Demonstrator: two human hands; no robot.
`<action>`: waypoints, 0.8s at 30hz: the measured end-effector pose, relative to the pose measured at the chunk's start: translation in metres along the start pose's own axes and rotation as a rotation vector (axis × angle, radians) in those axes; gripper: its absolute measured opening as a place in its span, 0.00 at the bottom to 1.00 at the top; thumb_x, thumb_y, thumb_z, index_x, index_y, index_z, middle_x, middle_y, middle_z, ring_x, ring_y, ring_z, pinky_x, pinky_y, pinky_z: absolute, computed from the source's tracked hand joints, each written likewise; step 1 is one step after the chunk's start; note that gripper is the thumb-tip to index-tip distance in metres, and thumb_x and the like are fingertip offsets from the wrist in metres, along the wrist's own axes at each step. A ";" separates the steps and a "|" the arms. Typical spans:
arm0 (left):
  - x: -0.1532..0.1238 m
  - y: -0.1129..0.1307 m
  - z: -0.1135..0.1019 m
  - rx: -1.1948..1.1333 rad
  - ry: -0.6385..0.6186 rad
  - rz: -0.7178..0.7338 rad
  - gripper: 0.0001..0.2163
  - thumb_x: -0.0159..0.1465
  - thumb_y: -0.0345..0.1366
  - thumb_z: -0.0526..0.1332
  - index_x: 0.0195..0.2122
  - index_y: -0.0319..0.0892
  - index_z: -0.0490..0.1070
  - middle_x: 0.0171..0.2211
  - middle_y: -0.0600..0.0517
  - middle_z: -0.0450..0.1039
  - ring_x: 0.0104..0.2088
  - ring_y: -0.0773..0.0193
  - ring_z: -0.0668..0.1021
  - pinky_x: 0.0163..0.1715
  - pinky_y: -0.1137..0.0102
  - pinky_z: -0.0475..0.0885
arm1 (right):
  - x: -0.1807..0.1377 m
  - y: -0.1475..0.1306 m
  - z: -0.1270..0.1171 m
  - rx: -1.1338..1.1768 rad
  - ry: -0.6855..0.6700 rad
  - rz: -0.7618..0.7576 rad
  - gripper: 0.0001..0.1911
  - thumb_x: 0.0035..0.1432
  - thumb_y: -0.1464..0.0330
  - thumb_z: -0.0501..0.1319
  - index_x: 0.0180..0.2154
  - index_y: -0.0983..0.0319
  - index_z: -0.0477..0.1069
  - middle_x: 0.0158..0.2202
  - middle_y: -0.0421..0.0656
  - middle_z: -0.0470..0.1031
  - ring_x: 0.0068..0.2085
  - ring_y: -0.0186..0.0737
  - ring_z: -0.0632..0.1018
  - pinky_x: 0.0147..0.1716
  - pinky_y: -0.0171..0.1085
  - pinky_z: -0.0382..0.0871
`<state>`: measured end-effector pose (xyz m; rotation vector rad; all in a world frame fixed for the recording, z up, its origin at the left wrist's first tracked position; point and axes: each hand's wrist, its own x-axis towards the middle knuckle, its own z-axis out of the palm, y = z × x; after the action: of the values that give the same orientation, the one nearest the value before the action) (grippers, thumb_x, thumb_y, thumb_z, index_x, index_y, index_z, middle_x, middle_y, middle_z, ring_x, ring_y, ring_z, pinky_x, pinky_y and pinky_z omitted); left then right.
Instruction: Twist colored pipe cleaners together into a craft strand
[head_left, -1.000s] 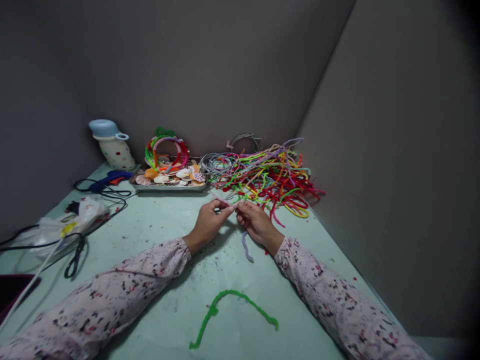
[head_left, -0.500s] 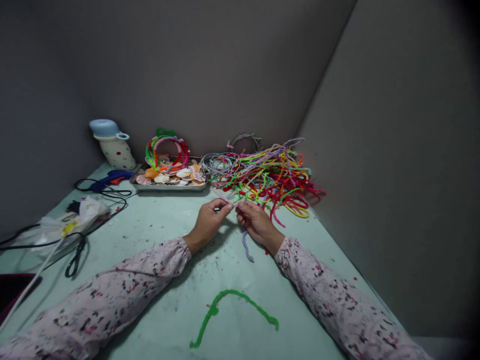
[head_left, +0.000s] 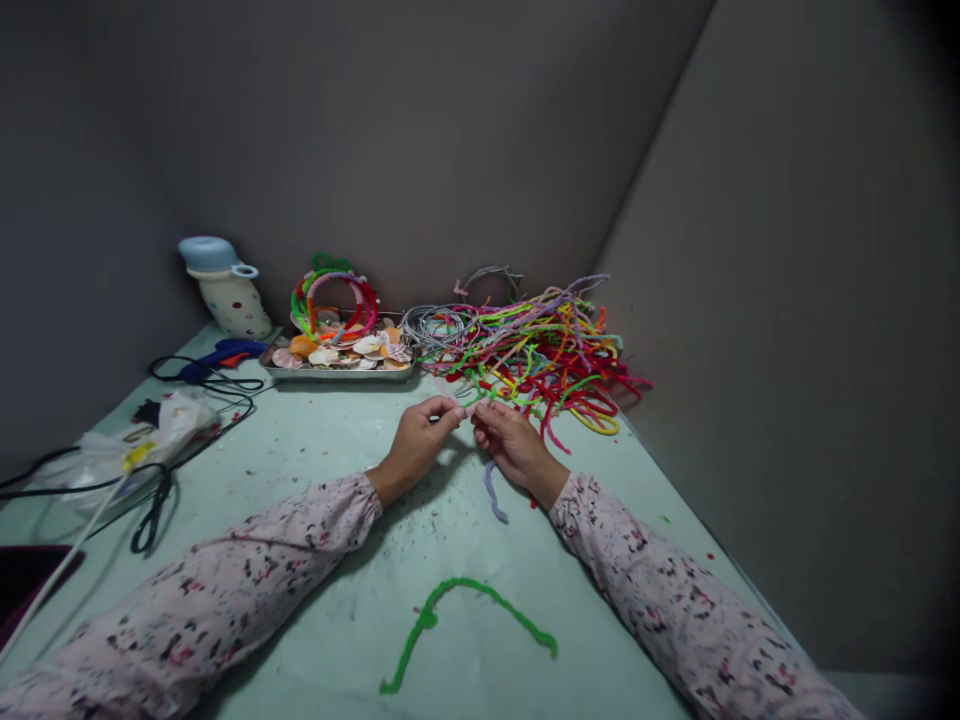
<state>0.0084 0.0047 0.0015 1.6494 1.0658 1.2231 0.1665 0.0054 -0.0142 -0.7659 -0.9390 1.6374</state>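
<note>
Both my hands meet over the middle of the table, fingers pinched. Between my left hand [head_left: 424, 430] and my right hand [head_left: 511, 436] runs a short stretch of light purple pipe cleaner [head_left: 471, 408]. Each thumb and forefinger presses on it, so most of it is hidden. A separate-looking purple piece [head_left: 493, 492] hangs or lies below my right hand; I cannot tell whether it joins the held one. Nearer to me, a bent green pipe cleaner [head_left: 480, 588] lies on the table.
A heap of coloured pipe cleaners [head_left: 547, 340] fills the back right, beside coiled grey wire [head_left: 435, 328]. Behind my left hand stands a metal tray [head_left: 337, 374] of seashells with wrapped rings [head_left: 337, 300]. At left are a bottle [head_left: 229, 290], blue tool [head_left: 221, 358], plastic bag [head_left: 172, 430] and cables.
The light purple end that stuck out beyond my left fingertips no longer shows there. My hands have otherwise stayed in nearly the same place.
</note>
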 end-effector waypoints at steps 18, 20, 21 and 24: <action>0.000 0.001 0.000 0.046 0.013 0.008 0.10 0.60 0.39 0.58 0.26 0.39 0.71 0.24 0.55 0.68 0.28 0.67 0.69 0.31 0.73 0.63 | -0.003 -0.001 0.003 -0.066 -0.019 0.004 0.14 0.47 0.60 0.68 0.30 0.62 0.71 0.27 0.37 0.68 0.24 0.27 0.68 0.22 0.30 0.59; 0.000 0.000 0.000 0.047 0.010 0.001 0.10 0.59 0.39 0.58 0.26 0.39 0.71 0.23 0.55 0.68 0.28 0.67 0.69 0.31 0.73 0.63 | -0.003 -0.002 0.003 -0.074 -0.020 0.004 0.14 0.46 0.60 0.69 0.30 0.62 0.71 0.26 0.36 0.67 0.24 0.27 0.67 0.22 0.30 0.59; 0.000 0.000 0.000 0.046 0.007 0.001 0.10 0.59 0.39 0.58 0.26 0.39 0.71 0.24 0.55 0.69 0.28 0.67 0.69 0.31 0.74 0.64 | -0.003 -0.002 0.003 -0.076 -0.018 0.003 0.14 0.46 0.60 0.69 0.30 0.62 0.71 0.25 0.36 0.67 0.24 0.27 0.67 0.22 0.30 0.59; 0.001 -0.001 0.000 0.048 0.005 0.007 0.10 0.59 0.39 0.57 0.26 0.39 0.70 0.24 0.54 0.70 0.28 0.67 0.69 0.31 0.73 0.64 | -0.002 -0.002 0.003 -0.077 -0.016 0.005 0.15 0.45 0.59 0.70 0.30 0.62 0.71 0.25 0.36 0.67 0.24 0.27 0.68 0.22 0.30 0.59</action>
<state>0.0089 0.0055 0.0009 1.6881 1.1009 1.2157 0.1656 0.0027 -0.0113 -0.8093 -1.0174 1.6211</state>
